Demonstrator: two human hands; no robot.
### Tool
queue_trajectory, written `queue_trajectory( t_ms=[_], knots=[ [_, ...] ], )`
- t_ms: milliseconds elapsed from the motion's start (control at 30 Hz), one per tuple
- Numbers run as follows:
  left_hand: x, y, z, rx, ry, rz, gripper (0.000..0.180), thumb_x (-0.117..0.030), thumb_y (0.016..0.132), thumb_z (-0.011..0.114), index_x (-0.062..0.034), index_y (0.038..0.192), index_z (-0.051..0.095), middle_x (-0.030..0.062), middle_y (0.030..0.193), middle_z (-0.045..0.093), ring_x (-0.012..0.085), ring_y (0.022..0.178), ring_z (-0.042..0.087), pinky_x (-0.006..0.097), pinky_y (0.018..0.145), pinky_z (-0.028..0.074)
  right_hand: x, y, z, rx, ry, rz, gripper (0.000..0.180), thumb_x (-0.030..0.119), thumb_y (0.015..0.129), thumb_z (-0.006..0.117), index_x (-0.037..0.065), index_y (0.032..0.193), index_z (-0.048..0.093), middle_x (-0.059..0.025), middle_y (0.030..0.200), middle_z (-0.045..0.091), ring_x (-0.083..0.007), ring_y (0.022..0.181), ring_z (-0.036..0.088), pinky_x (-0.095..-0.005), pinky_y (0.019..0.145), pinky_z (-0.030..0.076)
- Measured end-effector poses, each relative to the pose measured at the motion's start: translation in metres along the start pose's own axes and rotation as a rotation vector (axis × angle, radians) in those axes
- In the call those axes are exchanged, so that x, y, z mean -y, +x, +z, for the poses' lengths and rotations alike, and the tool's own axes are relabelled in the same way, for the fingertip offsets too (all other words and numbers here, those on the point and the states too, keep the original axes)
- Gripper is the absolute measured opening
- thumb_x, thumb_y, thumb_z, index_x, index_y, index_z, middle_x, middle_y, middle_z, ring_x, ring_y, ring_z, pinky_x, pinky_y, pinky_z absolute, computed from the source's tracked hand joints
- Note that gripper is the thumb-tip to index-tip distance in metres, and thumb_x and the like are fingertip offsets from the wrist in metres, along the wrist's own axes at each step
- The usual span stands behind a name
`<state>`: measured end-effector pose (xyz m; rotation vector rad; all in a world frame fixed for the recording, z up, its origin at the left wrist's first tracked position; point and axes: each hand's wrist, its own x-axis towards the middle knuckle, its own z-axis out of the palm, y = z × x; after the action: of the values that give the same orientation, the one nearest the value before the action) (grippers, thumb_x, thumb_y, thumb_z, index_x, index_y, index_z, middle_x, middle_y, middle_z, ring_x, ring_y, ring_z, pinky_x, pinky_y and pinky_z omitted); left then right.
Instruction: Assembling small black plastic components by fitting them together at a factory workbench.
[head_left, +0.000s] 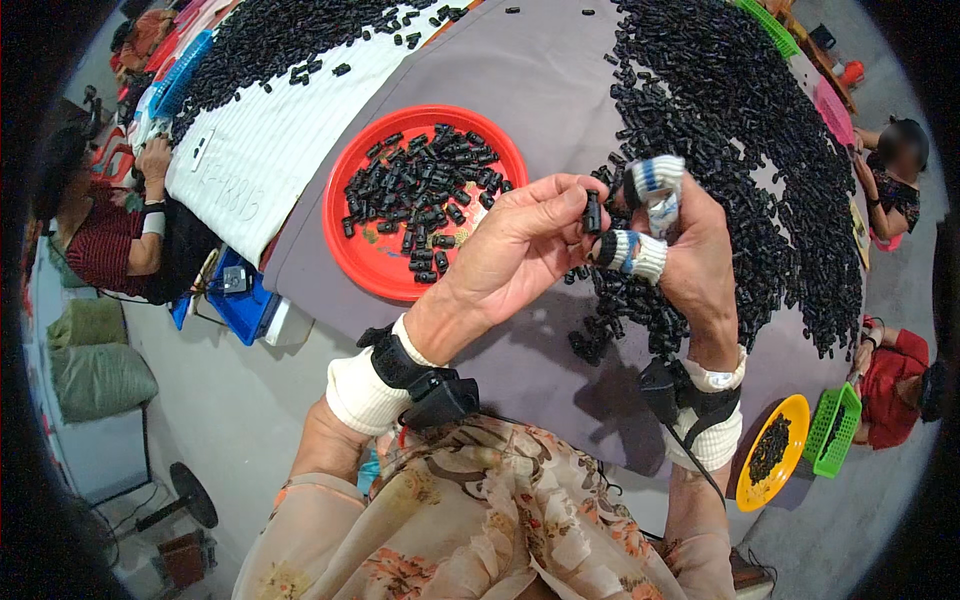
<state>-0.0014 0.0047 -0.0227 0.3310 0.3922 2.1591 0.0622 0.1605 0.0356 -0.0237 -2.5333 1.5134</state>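
Note:
Above the table, my left hand (pixel 515 250) pinches a small black cylindrical plastic part (pixel 592 212) upright between thumb and fingers. Close against it on the right is my right hand (pixel 695 260), its thumb and a finger wrapped in white, blue and grey striped knit covers. Those fingers curl inward, the thumb cover reaching the part's lower end; what they grip, if anything, is hidden. Left of my hands sits a red round tray (pixel 335 235) with many similar black parts (pixel 410 190) in it. A large heap of black parts (pixel 730 180) spreads behind and right of my hands.
A white sheet (pixel 260 150) at the far left carries another black heap (pixel 270 50). At right are a yellow plate (pixel 797 412) and a green basket (pixel 832 432). A blue crate (pixel 240 300) stands left. Other people sit along both sides of the grey-covered table (pixel 500 350).

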Motion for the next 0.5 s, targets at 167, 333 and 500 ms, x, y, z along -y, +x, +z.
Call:
queue_trajectory(
  t_ms=[167, 333, 500],
  knots=[
    [0.005, 0.000, 0.004, -0.068, 0.000, 0.024, 0.024, -0.014, 0.088, 0.051, 0.0000, 0.107, 0.049, 0.0081, 0.089, 0.059, 0.0143, 0.083, 0.059, 0.026, 0.075, 0.049, 0.004, -0.001, 0.002, 0.027, 0.068, -0.049, 0.045, 0.009, 0.062, 0.076, 0.005, 0.102, 0.056, 0.0012, 0.077, 0.059, -0.0039, 0.065, 0.049, -0.0197, 0.057, 0.042],
    [0.002, -0.003, 0.013, -0.147, 0.076, 0.022, 0.023, -0.010, 0.087, 0.053, -0.0006, 0.107, 0.049, 0.0075, 0.090, 0.059, 0.0143, 0.082, 0.060, 0.027, 0.075, 0.050, 0.003, -0.002, 0.004, 0.046, 0.004, -0.112, 0.040, 0.006, 0.063, 0.072, 0.004, 0.099, 0.056, 0.0002, 0.071, 0.060, -0.0049, 0.059, 0.051, -0.0197, 0.054, 0.043],
    [-0.004, -0.004, 0.019, -0.244, 0.345, 0.008, 0.026, -0.006, 0.083, 0.055, 0.0000, 0.108, 0.050, 0.0078, 0.093, 0.060, 0.0151, 0.084, 0.060, 0.026, 0.074, 0.050, 0.001, -0.001, 0.005, 0.041, -0.059, -0.160, 0.037, 0.005, 0.064, 0.069, 0.003, 0.098, 0.055, -0.0024, 0.066, 0.059, -0.0067, 0.055, 0.053, -0.0218, 0.051, 0.044]
  ],
)
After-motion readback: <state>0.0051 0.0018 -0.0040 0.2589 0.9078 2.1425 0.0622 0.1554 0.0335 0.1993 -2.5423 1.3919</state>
